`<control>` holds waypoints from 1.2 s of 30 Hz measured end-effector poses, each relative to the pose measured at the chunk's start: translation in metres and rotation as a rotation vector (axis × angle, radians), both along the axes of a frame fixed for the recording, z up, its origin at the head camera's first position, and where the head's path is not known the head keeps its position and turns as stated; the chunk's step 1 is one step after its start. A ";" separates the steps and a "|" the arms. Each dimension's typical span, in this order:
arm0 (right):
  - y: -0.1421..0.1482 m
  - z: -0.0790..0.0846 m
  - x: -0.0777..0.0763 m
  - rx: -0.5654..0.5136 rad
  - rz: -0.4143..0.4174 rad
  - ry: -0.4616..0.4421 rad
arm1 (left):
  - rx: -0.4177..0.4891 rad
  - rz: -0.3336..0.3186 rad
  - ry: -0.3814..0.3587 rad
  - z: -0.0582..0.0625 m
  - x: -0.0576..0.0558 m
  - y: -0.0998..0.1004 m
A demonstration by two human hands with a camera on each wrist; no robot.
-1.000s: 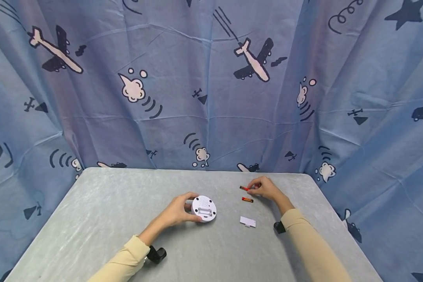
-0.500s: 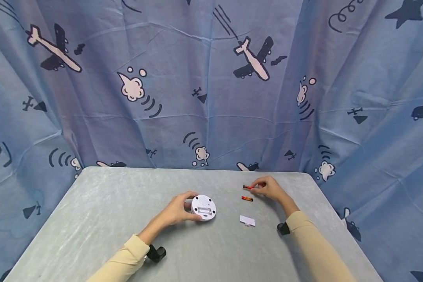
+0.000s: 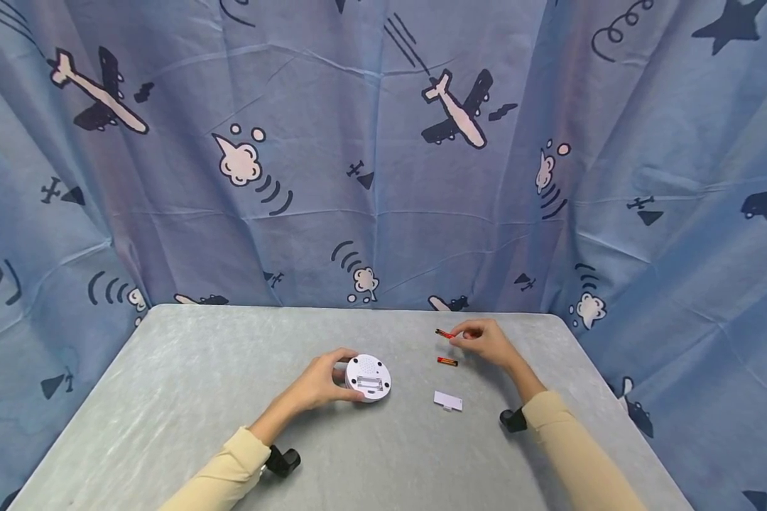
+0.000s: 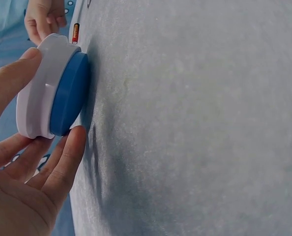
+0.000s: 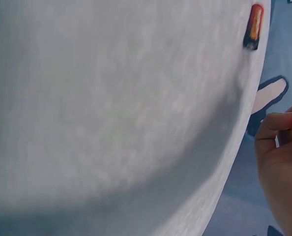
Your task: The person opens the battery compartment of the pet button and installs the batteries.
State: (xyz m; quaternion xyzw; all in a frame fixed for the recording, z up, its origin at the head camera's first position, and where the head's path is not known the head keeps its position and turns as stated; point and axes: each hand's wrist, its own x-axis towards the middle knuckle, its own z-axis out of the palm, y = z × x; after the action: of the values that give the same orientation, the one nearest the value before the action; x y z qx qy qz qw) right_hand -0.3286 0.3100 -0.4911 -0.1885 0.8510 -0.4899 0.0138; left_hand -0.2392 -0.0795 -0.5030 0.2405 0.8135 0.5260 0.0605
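My left hand [image 3: 322,382] grips a round white device [image 3: 367,368] by its side, thumb and fingers on opposite edges. Its upturned face shows speaker holes, dark feet and an uncovered battery compartment [image 3: 369,385] with nothing in it. From the left wrist view, a blue round part [image 4: 70,93] faces the table below the white body. Further right, my right hand [image 3: 486,342] pinches a red and black battery [image 3: 444,333] by one end, close over the table. A second such battery [image 3: 447,362] lies nearer on the table, also in view from the right wrist [image 5: 254,27].
A white battery cover [image 3: 448,401] with a small tab lies on the grey table [image 3: 230,341], in front of the loose battery. Behind the table's far edge hangs a blue curtain [image 3: 307,142] printed with planes. Each wrist carries a black camera.
The right hand, with the battery between its fingers, shifts slightly right, then a little back left and away. The left hand and the white device hold nearly still.
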 end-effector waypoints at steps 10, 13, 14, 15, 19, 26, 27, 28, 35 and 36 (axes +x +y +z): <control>-0.017 0.006 0.016 -0.117 -0.013 -0.080 | -0.009 0.012 0.003 -0.004 -0.001 -0.001; -0.021 0.008 0.021 -0.154 -0.020 -0.093 | -0.018 0.014 -0.002 -0.003 -0.001 -0.001; -0.022 0.009 0.023 -0.162 -0.018 -0.093 | -0.019 0.014 -0.006 -0.002 0.000 -0.001; -0.024 0.010 0.026 -0.173 -0.013 -0.094 | -0.016 0.014 -0.012 -0.002 0.000 -0.001; -0.032 0.014 0.037 -0.213 0.021 -0.084 | -0.004 0.012 -0.027 -0.002 0.000 0.000; -0.047 0.015 0.051 -0.218 0.097 -0.091 | -0.010 0.010 -0.015 -0.002 -0.001 0.001; -0.049 0.014 0.052 -0.210 0.103 -0.094 | -0.010 0.011 -0.013 -0.002 -0.001 0.001; -0.050 0.014 0.054 -0.201 0.103 -0.100 | -0.009 0.011 -0.015 -0.002 -0.001 0.001; -0.066 0.008 0.059 -0.176 0.169 -0.128 | -0.014 0.011 -0.013 -0.003 -0.001 -0.001; -0.068 0.007 0.059 -0.175 0.182 -0.129 | -0.013 0.009 -0.015 -0.003 -0.001 -0.002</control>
State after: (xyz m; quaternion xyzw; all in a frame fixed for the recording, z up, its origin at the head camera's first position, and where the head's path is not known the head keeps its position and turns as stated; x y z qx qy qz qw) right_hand -0.2695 0.2416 -0.4840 -0.2337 0.7818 -0.5700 0.0966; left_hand -0.2405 -0.0814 -0.5061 0.2326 0.8174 0.5229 0.0659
